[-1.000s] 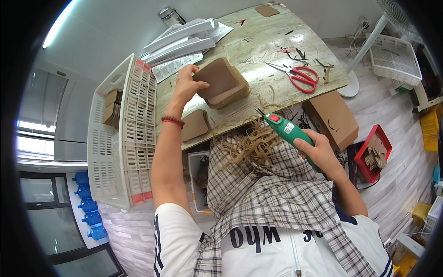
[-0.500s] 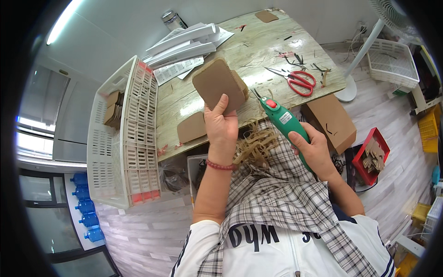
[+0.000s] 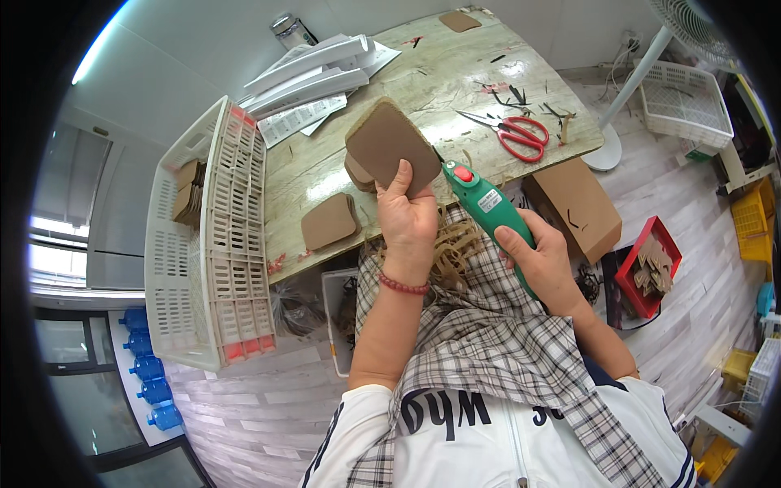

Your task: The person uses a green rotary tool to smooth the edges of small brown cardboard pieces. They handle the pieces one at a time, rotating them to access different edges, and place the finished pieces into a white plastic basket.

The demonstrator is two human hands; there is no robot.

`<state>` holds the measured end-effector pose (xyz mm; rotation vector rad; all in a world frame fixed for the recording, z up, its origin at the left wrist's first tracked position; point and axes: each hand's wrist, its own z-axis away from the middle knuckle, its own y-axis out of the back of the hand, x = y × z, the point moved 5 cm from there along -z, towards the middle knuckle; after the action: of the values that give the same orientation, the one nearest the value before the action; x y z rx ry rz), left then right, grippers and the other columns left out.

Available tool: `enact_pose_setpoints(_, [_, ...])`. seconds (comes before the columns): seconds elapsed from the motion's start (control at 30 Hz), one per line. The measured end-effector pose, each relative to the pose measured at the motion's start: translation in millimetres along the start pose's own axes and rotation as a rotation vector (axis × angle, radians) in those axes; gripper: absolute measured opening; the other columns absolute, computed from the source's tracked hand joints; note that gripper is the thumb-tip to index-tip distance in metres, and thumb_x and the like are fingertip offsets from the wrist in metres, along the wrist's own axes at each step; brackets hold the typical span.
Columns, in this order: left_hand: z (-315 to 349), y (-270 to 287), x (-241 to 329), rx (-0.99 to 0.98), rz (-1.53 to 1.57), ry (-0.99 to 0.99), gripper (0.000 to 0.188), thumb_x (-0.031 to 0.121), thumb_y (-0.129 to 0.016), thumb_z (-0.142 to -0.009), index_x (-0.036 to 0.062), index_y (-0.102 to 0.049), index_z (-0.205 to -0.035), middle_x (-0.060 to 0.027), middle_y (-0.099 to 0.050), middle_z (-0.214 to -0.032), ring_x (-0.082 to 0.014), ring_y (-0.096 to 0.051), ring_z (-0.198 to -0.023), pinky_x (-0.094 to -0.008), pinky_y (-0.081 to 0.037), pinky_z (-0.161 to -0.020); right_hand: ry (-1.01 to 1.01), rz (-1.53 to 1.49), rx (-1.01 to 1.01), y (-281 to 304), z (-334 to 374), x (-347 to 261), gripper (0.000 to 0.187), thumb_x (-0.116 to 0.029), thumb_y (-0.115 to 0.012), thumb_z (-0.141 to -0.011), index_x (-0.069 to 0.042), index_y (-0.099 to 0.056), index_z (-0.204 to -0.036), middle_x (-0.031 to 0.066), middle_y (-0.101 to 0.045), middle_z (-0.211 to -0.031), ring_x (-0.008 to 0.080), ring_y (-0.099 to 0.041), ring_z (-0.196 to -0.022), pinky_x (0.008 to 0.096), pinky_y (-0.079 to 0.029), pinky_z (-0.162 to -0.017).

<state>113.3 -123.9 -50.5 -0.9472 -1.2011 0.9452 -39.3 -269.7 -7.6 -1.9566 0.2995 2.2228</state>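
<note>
Blue water bottles (image 3: 148,368), pedestal fan (image 3: 639,76).

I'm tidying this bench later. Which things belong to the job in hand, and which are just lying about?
Apparently in use:
brown pad, in left hand
green handheld tool, in right hand
tan trimmings on the lap

Probably lying about:
red-handled scissors
papers
metal flask

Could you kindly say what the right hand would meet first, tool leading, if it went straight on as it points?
Most likely the brown piece in the left hand: the green tool in the right hand points up-left at its right edge, though whether they touch is unclear.
</note>
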Motion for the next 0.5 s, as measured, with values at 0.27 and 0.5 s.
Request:
enact_pose_setpoints(0.27, [16,7,-19,-0.035,-0.054,0.068,0.042,-0.009,-0.058,-0.087,0.0064,-0.050,-0.126,-0.0081,-0.057,-0.124,-0.0237,-0.055,-0.116,-0.0391,-0.046,-0.103,0.002,0.009,0.045,1,-7,-7,0.038,-0.031,-0.066,-0.090,0.001,-0.061,-0.110,0.0001,-0.059,-0.073,0.0052,-0.051,-0.060,0.0217,-0.044,-0.055])
enact_pose_setpoints(0.5, [30,11,-33,-0.075,-0.092,0.139,0.041,-0.008,-0.059,-0.088,0.0059,-0.050,-0.125,-0.0087,-0.057,-0.124,-0.0237,-0.055,-0.116,-0.0391,-0.045,-0.104,0.028,-0.018,0.073,6,-14,-9,0.035,-0.029,-0.066,-0.091,0.001,-0.062,-0.107,-0.0011,-0.057,-0.071,0.0042,-0.050,-0.058,0.0210,-0.042,-0.053])
